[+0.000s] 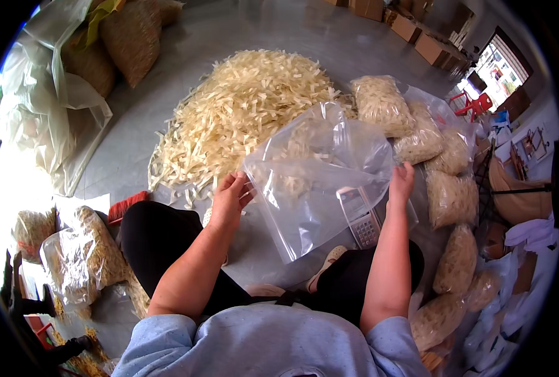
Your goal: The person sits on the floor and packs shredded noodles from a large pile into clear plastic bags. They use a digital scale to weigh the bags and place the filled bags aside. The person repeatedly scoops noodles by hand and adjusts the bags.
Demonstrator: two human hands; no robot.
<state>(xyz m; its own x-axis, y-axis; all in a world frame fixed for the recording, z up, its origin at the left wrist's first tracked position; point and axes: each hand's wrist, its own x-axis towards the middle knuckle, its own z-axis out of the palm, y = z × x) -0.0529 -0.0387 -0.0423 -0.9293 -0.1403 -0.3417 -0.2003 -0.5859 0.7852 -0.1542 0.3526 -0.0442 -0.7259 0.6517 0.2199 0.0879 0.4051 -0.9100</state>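
Between my two hands a clear plastic bag (303,188) is spread out, with nothing visible inside it. My left hand (232,194) pinches its left corner between thumb and fingers. At the bag's right edge, my right hand (401,181) grips the film, though the fingertips are partly hidden. Beyond the bag lies a large heap of pale yellow, flat dried strips (251,103) on the floor. Under the bag's right part, near my right knee, rests a digital scale with a keypad (366,232), partly seen through the film.
Filled clear bags (453,198) line the right side. A red-bristled brush (128,205) lies by my left knee, near bags of dried material (86,254). Large woven sacks (131,40) stand at the far left. Cardboard boxes (432,49) and a red chair (477,104) are at the far right.
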